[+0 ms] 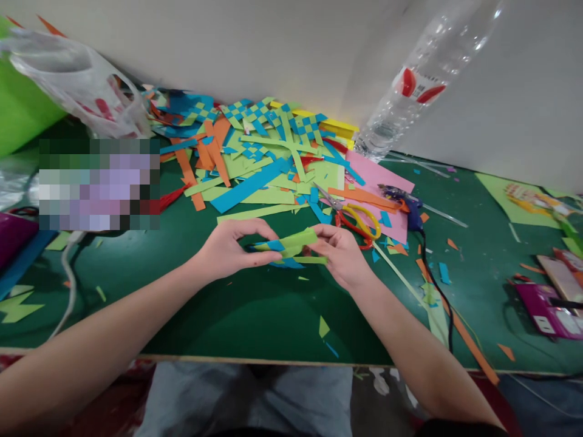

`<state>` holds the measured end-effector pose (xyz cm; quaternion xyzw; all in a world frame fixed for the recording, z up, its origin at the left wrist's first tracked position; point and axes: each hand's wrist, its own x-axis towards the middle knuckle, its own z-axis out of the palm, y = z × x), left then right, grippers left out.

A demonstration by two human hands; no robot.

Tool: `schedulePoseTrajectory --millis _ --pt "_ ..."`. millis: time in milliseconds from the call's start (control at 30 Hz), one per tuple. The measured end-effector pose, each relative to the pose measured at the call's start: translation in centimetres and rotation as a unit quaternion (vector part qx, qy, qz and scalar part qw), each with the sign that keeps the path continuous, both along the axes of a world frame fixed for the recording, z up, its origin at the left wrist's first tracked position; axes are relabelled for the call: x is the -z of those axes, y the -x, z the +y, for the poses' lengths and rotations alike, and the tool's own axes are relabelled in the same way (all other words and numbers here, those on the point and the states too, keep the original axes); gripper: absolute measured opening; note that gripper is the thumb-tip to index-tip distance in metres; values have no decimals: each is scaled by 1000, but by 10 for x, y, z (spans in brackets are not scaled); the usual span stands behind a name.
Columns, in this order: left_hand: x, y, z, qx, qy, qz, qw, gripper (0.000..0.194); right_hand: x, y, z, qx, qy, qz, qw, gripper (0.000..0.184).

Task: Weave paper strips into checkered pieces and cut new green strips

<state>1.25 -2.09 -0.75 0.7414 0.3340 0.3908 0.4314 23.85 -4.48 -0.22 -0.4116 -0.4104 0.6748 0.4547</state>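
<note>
Both hands at work above the near half of the green tabletop (pixel 204 321), roughly mid-view. Between them we see the woven paper piece (pixel 289 246), blue and light green, its green strips reaching toward the right.

Left hand (pixel 248 246): curled, thumb below and fingers above, pinching the blue-and-green checked end. Right hand (pixel 339 252): fingers bent, pinching the light-green strips at the other end. We cannot tell exactly how the strips cross inside the grip.

Beyond the hands we note a loose heap of cut paper (pixel 250 185) in blue, green and orange, with finished-looking checkered weaves (pixel 262 115) along its far side. Just past the right hand lie scissors (pixel 347 212) with yellow and red handles, open-bladed or not we cannot say. They lie near a pink paper sheet (pixel 380 182), and a blue glue gun (pixel 413 215) rests at that sheet's right edge, black cord (pixel 435 276) trailing toward us. Farther back, a clear plastic bottle (pixel 410 91) with a red-and-white label; far left, a whitish plastic bag (pixel 86 85).
</note>
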Motion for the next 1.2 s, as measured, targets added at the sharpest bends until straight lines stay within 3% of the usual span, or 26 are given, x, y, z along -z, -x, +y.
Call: schedulePoseTrajectory --millis 133,267,533,800,933,1200 --pt "-5 -3 -2 30 -14 -10 999 16 0 0 -2 -25 -10 16 999 22" --pt "-11 -4 -4 63 19 -7 998 14 -2 1 -4 -47 -5 30 998 20" --pt "-17 -3 -11 10 96 1 995 29 -6 1 -5 -71 -36 20 997 27" --pt "-16 -4 -13 90 143 -6 986 24 -18 4 -14 -138 -42 -15 989 23" --pt "-16 -4 -12 105 139 10 985 25 -22 5 -16 -148 -58 -27 987 15" --pt "-17 -6 -13 106 121 18 987 24 -21 3 -17 -141 -104 -90 980 25"
